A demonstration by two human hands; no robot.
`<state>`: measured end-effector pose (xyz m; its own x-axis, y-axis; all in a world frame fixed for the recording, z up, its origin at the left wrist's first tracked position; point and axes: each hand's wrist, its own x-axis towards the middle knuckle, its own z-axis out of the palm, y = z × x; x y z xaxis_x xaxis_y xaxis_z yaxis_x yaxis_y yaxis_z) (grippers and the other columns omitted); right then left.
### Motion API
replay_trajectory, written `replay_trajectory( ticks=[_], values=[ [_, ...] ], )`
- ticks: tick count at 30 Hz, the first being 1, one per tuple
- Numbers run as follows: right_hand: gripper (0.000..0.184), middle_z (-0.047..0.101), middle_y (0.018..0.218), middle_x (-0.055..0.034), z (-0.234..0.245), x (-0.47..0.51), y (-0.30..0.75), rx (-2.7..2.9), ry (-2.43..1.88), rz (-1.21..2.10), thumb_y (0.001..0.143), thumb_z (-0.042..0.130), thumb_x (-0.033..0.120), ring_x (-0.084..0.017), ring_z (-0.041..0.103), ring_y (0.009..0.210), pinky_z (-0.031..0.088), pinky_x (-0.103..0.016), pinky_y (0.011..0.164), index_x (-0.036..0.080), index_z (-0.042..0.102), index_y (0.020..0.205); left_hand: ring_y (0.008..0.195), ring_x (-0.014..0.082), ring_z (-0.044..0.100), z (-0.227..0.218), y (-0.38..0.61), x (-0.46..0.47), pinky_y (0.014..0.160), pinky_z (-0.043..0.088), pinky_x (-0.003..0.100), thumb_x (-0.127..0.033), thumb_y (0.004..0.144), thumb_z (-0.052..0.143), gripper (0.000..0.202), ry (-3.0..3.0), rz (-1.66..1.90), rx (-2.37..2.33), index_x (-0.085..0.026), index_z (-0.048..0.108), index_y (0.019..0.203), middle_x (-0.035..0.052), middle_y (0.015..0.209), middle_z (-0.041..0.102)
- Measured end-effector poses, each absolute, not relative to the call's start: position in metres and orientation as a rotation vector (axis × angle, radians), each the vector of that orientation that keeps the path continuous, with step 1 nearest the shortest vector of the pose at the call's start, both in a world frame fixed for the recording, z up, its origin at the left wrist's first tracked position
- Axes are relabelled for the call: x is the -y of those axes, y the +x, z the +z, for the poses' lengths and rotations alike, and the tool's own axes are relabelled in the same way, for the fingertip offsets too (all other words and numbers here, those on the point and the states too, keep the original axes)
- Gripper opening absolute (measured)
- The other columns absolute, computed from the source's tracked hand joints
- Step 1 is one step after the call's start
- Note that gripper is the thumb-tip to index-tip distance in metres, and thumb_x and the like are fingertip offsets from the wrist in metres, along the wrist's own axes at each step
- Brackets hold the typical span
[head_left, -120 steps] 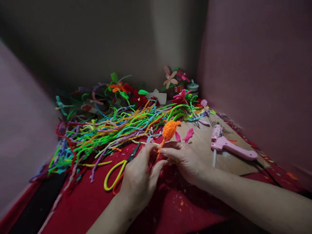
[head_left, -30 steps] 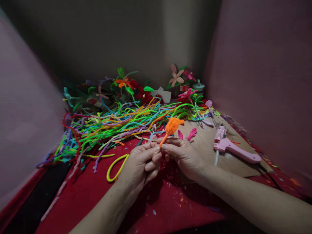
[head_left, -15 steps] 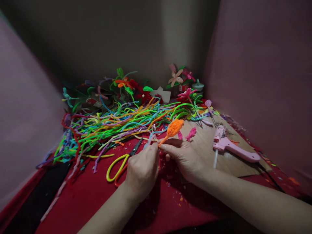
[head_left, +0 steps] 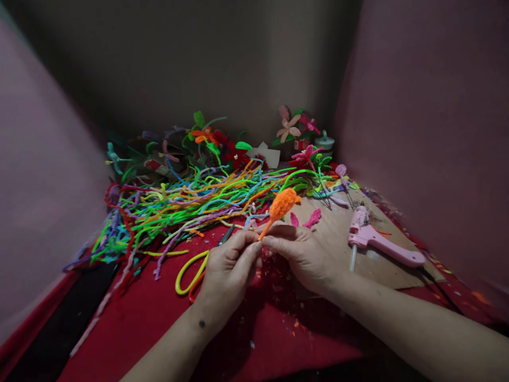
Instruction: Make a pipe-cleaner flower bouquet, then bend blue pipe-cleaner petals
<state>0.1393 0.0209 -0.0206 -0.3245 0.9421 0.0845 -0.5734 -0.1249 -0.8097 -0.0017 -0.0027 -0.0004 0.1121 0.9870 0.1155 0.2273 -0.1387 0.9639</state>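
An orange pipe-cleaner flower bud (head_left: 283,205) stands tilted up to the right, above the front of the pile. Its thin orange stem is pinched at the lower end by the thumbs and fingers of my left hand (head_left: 230,270) and my right hand (head_left: 306,253), whose fingertips meet there. Partly behind my left hand lie scissors (head_left: 191,273) with yellow and orange handles. Just beyond my right hand, pink pipe-cleaner petals (head_left: 312,218) rest on a brown board (head_left: 387,271).
A pink glue gun (head_left: 382,241) with a clear stick lies on the board, its cord running right. Many loose coloured pipe cleaners (head_left: 207,196) spread across the red cloth (head_left: 159,329). Finished flowers (head_left: 288,127) and a lidded jar (head_left: 324,142) stand at the back.
My left hand has turned, so its thumb and fingers now show on the stem. The orange bud has shifted slightly and more small tips show at its top.
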Motion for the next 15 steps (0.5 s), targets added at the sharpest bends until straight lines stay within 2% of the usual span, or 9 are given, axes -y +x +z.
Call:
replay_trajectory(
  ticks=[4, 8, 10, 12, 15],
  values=[
    [0.013, 0.07, 0.087, -0.0007, -0.023, -0.024, 0.143, 1.006, -0.561, 1.724, 0.07, 0.072, 0.021, -0.015, 0.061, 0.086, 0.042, -0.033, 0.088, 0.022, 0.073, 0.082, 0.032, 0.0013, 0.031, 0.006, -0.003, -0.001, 0.032, 0.023, 0.013, -0.029, 0.08, 0.059, 0.017, 1.129, 0.966, -1.038, -0.016, 0.054, 0.072, -0.0066, 0.049, 0.05],
    [0.014, 0.07, 0.091, -0.0016, -0.023, -0.022, 0.143, 1.03, -0.533, 1.694, 0.071, 0.07, 0.02, -0.017, 0.06, 0.091, 0.042, -0.033, 0.09, 0.023, 0.074, 0.084, 0.028, 0.0002, 0.022, 0.008, -0.006, -0.005, 0.028, 0.022, 0.014, -0.029, 0.079, 0.059, 0.017, 1.038, 0.86, -0.928, -0.016, 0.053, 0.071, -0.0078, 0.047, 0.049],
    [0.012, 0.07, 0.089, -0.0015, -0.023, -0.021, 0.142, 0.97, -0.538, 1.697, 0.07, 0.07, 0.019, -0.017, 0.061, 0.088, 0.043, -0.032, 0.086, 0.021, 0.074, 0.082, 0.028, 0.0016, 0.028, 0.007, -0.007, -0.006, 0.028, 0.025, 0.014, -0.031, 0.081, 0.057, 0.018, 1.136, 0.843, -0.979, -0.016, 0.052, 0.071, -0.0065, 0.05, 0.052],
    [0.011, 0.069, 0.084, -0.0011, -0.023, -0.02, 0.141, 0.903, -0.555, 1.708, 0.068, 0.071, 0.018, -0.015, 0.061, 0.081, 0.045, -0.031, 0.081, 0.02, 0.073, 0.079, 0.034, 0.0045, 0.041, 0.005, -0.006, -0.005, 0.032, 0.032, 0.016, -0.031, 0.083, 0.054, 0.018, 1.376, 0.876, -1.083, -0.017, 0.052, 0.072, -0.0038, 0.056, 0.056],
    [0.011, 0.069, 0.076, -0.0007, -0.022, -0.019, 0.139, 0.816, -0.578, 1.721, 0.065, 0.072, 0.017, -0.014, 0.061, 0.074, 0.046, -0.028, 0.075, 0.017, 0.072, 0.077, 0.054, 0.01, 0.058, -0.003, -0.006, -0.004, 0.051, 0.046, 0.02, -0.027, 0.083, 0.055, 0.011, 1.988, 1.034, -1.256, -0.017, 0.057, 0.081, 0.0006, 0.07, 0.064]
  ],
)
